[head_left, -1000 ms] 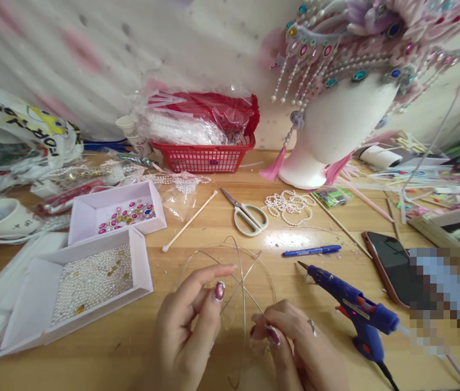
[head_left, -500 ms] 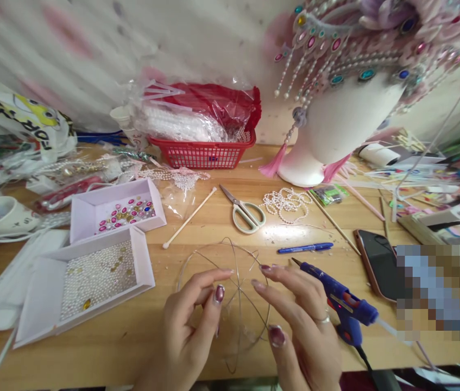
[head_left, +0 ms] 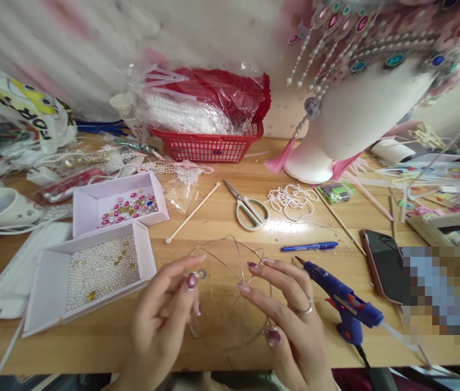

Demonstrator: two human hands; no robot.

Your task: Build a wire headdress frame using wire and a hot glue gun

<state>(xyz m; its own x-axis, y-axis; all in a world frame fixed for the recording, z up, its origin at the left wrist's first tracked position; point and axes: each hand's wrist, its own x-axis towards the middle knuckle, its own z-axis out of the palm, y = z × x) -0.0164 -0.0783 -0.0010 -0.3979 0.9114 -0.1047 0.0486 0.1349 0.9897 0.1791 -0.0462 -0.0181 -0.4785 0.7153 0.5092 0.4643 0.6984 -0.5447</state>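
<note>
A thin wire frame (head_left: 243,260), round with wires crossing in the middle, is between my hands just above the wooden table. My left hand (head_left: 162,309) is at the frame's left side, thumb and index finger apart, the other fingers curled. Whether those curled fingers touch the wire is hidden. Over the right side of the frame is my right hand (head_left: 290,315), its fingers stretched and spread, the fingertips at the wires. A ring is on one finger. Beyond the frame lie scissors (head_left: 253,213) and a blue pen (head_left: 310,246). A blue glue gun (head_left: 338,296) rests right of my right hand.
At left are a box of pearl beads (head_left: 103,271), a box of coloured gems (head_left: 127,206) and a power strip (head_left: 21,277). A red basket (head_left: 209,147) and a white mannequin head (head_left: 360,114) with a beaded headdress stand behind. A phone (head_left: 382,266) lies at right.
My left hand has moved left, farther from the right hand. My right hand's fingers have shifted slightly left over the wires, and the frame looks tilted. The camera view has shifted slightly.
</note>
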